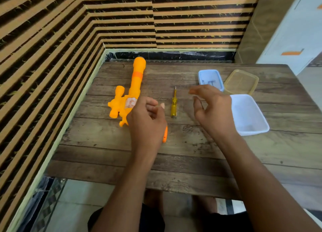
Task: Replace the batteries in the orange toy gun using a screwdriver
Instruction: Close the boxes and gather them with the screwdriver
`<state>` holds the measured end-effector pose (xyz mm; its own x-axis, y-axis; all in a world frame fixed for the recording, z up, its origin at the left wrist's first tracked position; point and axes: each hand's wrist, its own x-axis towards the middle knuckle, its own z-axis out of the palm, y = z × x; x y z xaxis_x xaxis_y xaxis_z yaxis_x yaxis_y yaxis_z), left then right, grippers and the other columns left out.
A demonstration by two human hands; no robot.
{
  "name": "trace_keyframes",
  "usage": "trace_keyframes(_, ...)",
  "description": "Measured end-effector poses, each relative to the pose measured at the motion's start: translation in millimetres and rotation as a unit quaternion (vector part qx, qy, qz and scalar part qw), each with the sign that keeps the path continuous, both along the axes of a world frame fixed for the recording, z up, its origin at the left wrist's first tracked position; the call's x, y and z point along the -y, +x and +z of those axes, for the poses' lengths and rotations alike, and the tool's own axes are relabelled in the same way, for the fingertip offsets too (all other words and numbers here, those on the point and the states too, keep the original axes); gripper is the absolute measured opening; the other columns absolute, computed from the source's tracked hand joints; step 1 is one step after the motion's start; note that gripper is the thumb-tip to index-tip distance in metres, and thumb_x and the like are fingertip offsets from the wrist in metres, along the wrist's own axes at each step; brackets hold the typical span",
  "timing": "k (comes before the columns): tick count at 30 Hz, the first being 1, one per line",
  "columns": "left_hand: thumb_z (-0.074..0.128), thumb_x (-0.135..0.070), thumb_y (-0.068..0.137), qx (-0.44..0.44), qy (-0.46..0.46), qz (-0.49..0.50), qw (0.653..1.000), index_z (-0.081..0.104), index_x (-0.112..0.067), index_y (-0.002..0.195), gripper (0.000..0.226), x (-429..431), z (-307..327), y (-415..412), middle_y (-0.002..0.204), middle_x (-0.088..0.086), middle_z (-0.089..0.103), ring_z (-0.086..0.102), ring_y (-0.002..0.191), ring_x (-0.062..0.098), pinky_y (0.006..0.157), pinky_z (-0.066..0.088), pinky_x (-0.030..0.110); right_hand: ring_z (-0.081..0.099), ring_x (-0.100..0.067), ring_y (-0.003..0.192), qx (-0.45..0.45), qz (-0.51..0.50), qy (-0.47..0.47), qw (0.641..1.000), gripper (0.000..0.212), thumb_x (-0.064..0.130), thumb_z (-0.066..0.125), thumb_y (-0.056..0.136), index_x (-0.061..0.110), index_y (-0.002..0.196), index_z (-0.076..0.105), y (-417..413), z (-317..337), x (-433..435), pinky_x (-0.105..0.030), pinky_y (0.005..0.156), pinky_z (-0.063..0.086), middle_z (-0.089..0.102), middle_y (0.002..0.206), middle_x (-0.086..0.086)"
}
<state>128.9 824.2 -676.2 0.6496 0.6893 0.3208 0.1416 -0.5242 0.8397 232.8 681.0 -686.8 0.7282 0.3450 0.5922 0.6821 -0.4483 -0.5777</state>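
Note:
The orange toy gun lies flat on the wooden table, barrel pointing away from me, with a pale sticker on its side. My left hand hovers over its grip end and hides it, fingers loosely curled and holding nothing that I can see. A screwdriver with a clear yellow handle lies between my hands, tip pointing away. My right hand floats to the right of the screwdriver, fingers spread and empty.
Three plastic containers stand at the right: a small blue one with small items inside, a yellowish one and a larger white one. A striped wall borders the table at the left and back.

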Motion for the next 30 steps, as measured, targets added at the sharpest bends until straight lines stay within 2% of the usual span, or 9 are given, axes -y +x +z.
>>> trace_keyframes(3, 0.075, -0.012, 0.092, 0.008, 0.018, -0.069, 0.997, 0.065, -0.009, 0.09, 0.011, 18, -6, 19, 0.073, -0.013, 0.062, 0.061, 0.066, 0.001, 0.055, 0.043, 0.009, 0.073, -0.028, 0.096, -0.01, -0.069, 0.009, 0.998, 0.024, -0.002, 0.065, 0.082, 0.006, 0.101, 0.078, 2, 6, 24, -0.034, 0.088, 0.055, 0.078, 0.102, -0.01)
trace_keyframes(8, 0.075, -0.018, 0.094, -0.012, 0.001, -0.152, 0.988, 0.067, -0.012, 0.098, 0.01, 43, -15, 38, 0.078, -0.012, 0.066, 0.063, 0.07, 0.003, 0.059, 0.045, 0.009, 0.069, -0.031, 0.101, -0.07, -0.171, -0.053, 0.981, 0.026, 0.012, 0.069, 0.087, 0.008, 0.112, 0.078, 11, 13, 55, -0.025, 0.087, 0.042, 0.074, 0.114, -0.011)
trace_keyframes(10, 0.073, -0.02, 0.096, -0.024, -0.002, -0.182, 0.983, 0.068, -0.012, 0.102, 0.011, 55, -17, 42, 0.079, -0.012, 0.066, 0.064, 0.073, 0.003, 0.06, 0.046, 0.01, 0.064, -0.036, 0.112, -0.119, -0.219, -0.101, 0.963, 0.031, 0.017, 0.068, 0.089, 0.009, 0.118, 0.075, 13, 14, 64, -0.034, 0.095, 0.049, 0.069, 0.123, -0.014)
trace_keyframes(12, 0.072, -0.022, 0.097, -0.041, -0.007, -0.203, 0.978, 0.069, -0.013, 0.107, 0.013, 63, -19, 44, 0.081, -0.012, 0.067, 0.066, 0.076, 0.004, 0.062, 0.051, 0.013, 0.061, -0.043, 0.111, -0.157, -0.245, -0.132, 0.948, 0.032, 0.012, 0.063, 0.089, 0.005, 0.119, 0.072, 13, 15, 68, -0.045, 0.091, 0.055, 0.066, 0.123, -0.021)
trace_keyframes(17, 0.074, -0.036, 0.093, -0.081, -0.08, -0.213, 0.97, 0.07, -0.018, 0.105, 0.022, 82, -20, 49, 0.081, -0.008, 0.07, 0.073, 0.076, 0.012, 0.067, 0.064, 0.044, 0.066, -0.039, 0.093, -0.19, -0.253, -0.126, 0.94, 0.024, 0.004, 0.055, 0.093, 0.003, 0.113, 0.069, 15, 19, 73, -0.039, 0.074, 0.052, 0.07, 0.107, -0.022)
trace_keyframes(22, 0.086, -0.024, 0.082, -0.11, -0.045, -0.158, 0.98, 0.066, -0.025, 0.089, 0.021, 82, -20, 48, 0.066, -0.012, 0.065, 0.065, 0.06, 0.0, 0.056, 0.055, 0.019, 0.061, -0.023, 0.074, -0.236, -0.218, -0.06, 0.945, 0.024, 0.024, 0.057, 0.105, 0.009, 0.115, 0.073, 18, 23, 78, -0.027, 0.067, 0.039, 0.074, 0.092, -0.015)
trace_keyframes(25, 0.084, -0.015, 0.08, -0.119, -0.08, -0.137, 0.98, 0.069, -0.021, 0.088, 0.018, 71, -24, 49, 0.069, -0.007, 0.068, 0.068, 0.059, 0.004, 0.062, 0.063, 0.036, 0.051, -0.012, 0.064, -0.238, -0.205, -0.065, 0.947, 0.024, 0.021, 0.056, 0.106, 0.007, 0.114, 0.073, 31, 18, 83, -0.026, 0.063, 0.03, 0.067, 0.082, -0.008)
trace_keyframes(27, 0.082, -0.013, 0.079, -0.114, -0.093, -0.132, 0.98, 0.071, -0.019, 0.091, 0.017, 65, -26, 48, 0.071, -0.005, 0.07, 0.072, 0.063, 0.013, 0.063, 0.064, 0.046, 0.059, -0.023, 0.08, -0.241, -0.193, -0.098, 0.946, 0.025, 0.018, 0.058, 0.104, 0.009, 0.123, 0.071, 41, 10, 85, -0.023, 0.067, 0.03, 0.072, 0.098, -0.013)
trace_keyframes(30, 0.082, -0.011, 0.081, -0.108, -0.094, -0.126, 0.982, 0.072, -0.017, 0.093, 0.017, 60, -27, 47, 0.072, -0.005, 0.07, 0.072, 0.065, 0.012, 0.063, 0.064, 0.047, 0.051, -0.039, 0.126, -0.285, -0.194, -0.154, 0.926, 0.042, 0.022, 0.061, 0.099, 0.015, 0.14, 0.061, 52, -5, 83, -0.036, 0.103, 0.043, 0.059, 0.132, -0.024)
